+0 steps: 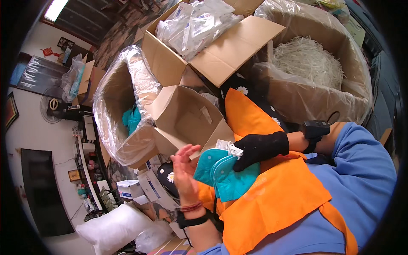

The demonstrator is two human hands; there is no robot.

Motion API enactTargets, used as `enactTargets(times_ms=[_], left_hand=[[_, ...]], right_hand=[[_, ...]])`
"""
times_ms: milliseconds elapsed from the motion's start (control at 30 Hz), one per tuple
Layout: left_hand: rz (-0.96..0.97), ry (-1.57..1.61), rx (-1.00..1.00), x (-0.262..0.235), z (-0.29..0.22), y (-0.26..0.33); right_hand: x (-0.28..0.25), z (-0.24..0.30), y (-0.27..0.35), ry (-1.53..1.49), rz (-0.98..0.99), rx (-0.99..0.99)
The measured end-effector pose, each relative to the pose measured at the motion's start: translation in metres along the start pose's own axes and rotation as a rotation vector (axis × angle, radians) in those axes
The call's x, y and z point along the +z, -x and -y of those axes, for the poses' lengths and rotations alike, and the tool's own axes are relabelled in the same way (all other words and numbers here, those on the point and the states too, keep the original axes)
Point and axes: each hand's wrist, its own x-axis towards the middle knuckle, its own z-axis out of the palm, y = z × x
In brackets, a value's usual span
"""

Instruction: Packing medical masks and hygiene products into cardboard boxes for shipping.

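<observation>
From the head camera, looking down at my lap: my right hand [259, 148], in a black glove, pinches the top edge of a pair of teal fabric pieces [225, 174], rounded like padded cups and stacked one on the other, with a small white tag [227, 146] just beside my fingertips. My left hand [183, 163] is bare and spread wide, palm toward the teal pieces and just beside their left edge, holding nothing; a dark watch and a red band sit at that wrist. The teal pieces lie over an orange cloth [272, 191] spread across my lap.

Beyond my hands stands a small open cardboard box [187, 114], its flaps up. To its left is a larger carton lined with clear plastic [114, 110], with more teal pieces showing low inside. Behind are a box of clear bagged items [199, 25] and a big lined carton of white shredded filler [306, 59].

I judge I am mid-handling one stacked pair, squaring it up between both hands. The next move calls for my left hand to close on the free edge so the two layers stay aligned, since a one-sided pinch could let them slide apart.
</observation>
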Motion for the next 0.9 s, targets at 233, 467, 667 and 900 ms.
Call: enactTargets(times_ms=[233,467,667,900], left_hand=[[0.045,-1.433,0.139,0.055,-0.02,0.014],[0.084,-1.214,0.038,0.05,0.005,0.018],[0.266,-1.085,0.185,0.051,0.014,0.007],[0.296,-0.964,-0.039,0.034,0.014,0.007]], right_hand=[[0.01,0.017,-0.01,0.159,-0.005,0.105],[-0.022,0.015,0.008,0.347,-0.368,0.115],[-0.052,0.027,0.015,0.556,-0.157,-0.47],[-0.026,0.023,0.02,0.695,0.041,-0.357]])
